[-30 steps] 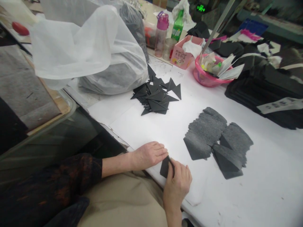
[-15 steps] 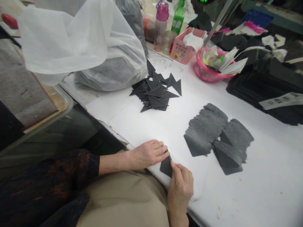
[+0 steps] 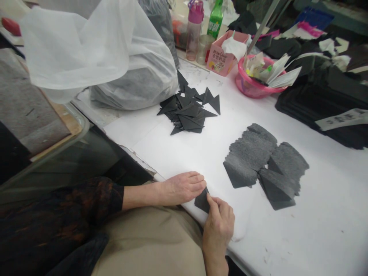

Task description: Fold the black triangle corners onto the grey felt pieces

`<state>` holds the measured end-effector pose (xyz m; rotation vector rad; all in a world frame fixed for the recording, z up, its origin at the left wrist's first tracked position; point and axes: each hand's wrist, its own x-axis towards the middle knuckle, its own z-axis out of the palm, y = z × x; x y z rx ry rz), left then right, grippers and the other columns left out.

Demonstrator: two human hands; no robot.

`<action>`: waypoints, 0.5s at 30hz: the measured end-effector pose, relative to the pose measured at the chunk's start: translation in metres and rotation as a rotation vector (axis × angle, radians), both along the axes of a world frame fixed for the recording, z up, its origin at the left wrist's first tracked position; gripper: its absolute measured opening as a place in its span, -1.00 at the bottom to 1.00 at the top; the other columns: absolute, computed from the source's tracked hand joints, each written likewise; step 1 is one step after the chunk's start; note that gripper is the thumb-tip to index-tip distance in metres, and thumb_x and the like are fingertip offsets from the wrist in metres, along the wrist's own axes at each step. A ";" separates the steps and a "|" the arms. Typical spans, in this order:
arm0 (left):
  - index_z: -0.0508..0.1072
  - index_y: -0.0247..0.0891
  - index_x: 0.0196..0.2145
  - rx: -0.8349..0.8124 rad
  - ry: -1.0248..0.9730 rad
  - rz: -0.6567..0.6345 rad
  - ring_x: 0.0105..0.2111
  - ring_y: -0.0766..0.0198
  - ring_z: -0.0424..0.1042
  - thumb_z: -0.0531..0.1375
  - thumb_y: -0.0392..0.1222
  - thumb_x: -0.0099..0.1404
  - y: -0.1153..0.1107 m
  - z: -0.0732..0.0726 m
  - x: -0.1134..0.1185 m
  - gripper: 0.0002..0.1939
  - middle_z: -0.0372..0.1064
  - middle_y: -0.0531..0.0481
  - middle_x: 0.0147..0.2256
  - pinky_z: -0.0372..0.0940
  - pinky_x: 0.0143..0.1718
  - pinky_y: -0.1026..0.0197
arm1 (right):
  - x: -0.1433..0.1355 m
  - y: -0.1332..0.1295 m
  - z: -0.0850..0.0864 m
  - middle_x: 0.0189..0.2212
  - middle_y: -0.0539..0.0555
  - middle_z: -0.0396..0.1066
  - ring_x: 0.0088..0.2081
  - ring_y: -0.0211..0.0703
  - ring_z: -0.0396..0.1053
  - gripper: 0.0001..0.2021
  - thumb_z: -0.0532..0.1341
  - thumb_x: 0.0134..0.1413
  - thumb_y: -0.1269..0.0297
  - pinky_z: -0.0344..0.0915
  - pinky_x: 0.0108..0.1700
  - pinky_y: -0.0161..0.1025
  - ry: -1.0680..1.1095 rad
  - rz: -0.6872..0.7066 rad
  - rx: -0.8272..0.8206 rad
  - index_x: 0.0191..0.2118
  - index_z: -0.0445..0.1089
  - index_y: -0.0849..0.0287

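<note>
A small dark piece of flat sheet material (image 3: 202, 202) lies at the table's near edge, between my two hands. My left hand (image 3: 184, 188) comes in from the left and holds the piece's upper end under its bent fingers, which are pressed together. At the right edge of the same piece, my right hand (image 3: 219, 222) is closed in a pinch of thumb and forefinger. The covered parts of the piece are hidden. Farther right lie overlapping rows of similar dark grey pieces (image 3: 251, 149). A loose heap of black pointed pieces (image 3: 188, 113) sits farther back.
The white tabletop (image 3: 322, 230) carries a large translucent plastic bag (image 3: 138, 73) at back left. Behind are a pink tissue box (image 3: 220, 57), a green bottle (image 3: 215, 21) and a pink-capped bottle (image 3: 194, 30). A pink basket (image 3: 253, 90) and stacked black sheets (image 3: 322, 103) stand right.
My left hand has shifted slightly right and down along the piece, covering more of its upper end. The right hand keeps its pinch almost in place.
</note>
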<state>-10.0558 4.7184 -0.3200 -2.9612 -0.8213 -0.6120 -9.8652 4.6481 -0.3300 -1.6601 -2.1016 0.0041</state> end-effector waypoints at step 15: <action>0.34 -0.33 0.07 -0.011 0.093 0.057 0.04 0.07 0.35 0.07 -0.28 0.42 -0.013 0.008 0.005 -0.71 0.38 -0.23 -0.02 0.32 0.04 0.04 | 0.026 -0.012 0.004 -0.27 0.07 0.40 -0.18 -0.17 0.27 -0.83 0.19 0.19 0.39 0.23 -0.04 -0.19 0.112 0.083 -0.033 -0.10 0.41 0.19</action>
